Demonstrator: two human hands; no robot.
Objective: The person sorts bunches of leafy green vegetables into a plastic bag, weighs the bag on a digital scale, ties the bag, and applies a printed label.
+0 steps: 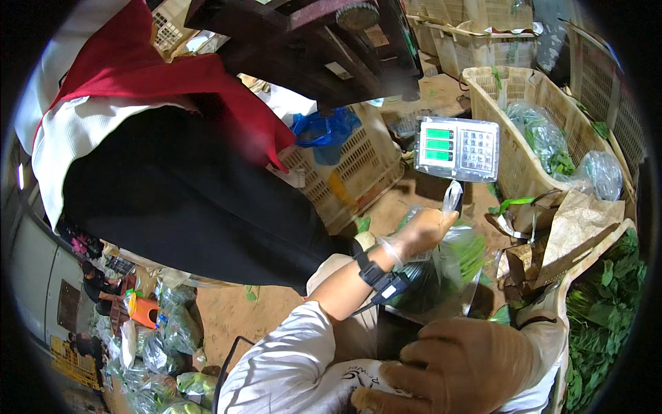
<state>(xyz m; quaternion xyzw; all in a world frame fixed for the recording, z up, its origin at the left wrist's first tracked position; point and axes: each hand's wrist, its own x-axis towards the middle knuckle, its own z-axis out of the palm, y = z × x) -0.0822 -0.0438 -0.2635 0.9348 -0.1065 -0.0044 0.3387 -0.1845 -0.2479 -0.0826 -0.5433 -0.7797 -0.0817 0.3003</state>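
My left hand (426, 227) is closed on the gathered top of a clear plastic bag (452, 196). Green leafy stems (468, 259) show through plastic below the fist, above a flat metal scale platform (473, 295). A dark banded device (380, 279) is strapped to my left wrist. Just beyond the fist stands the scale's display and keypad (456, 150), its three green screens lit. My right hand (460, 362), in a brown glove, is close to the camera in front of my chest, fingers apart, with nothing visible in it.
A person in a red garment and black trousers (191, 196) stands close at left. Plastic crates (548, 83) with bagged greens stand at right, near a container of loose leaves (605, 310). A blue bag (326, 129) hangs on another crate. Bagged vegetables (165, 352) and people are farther left.
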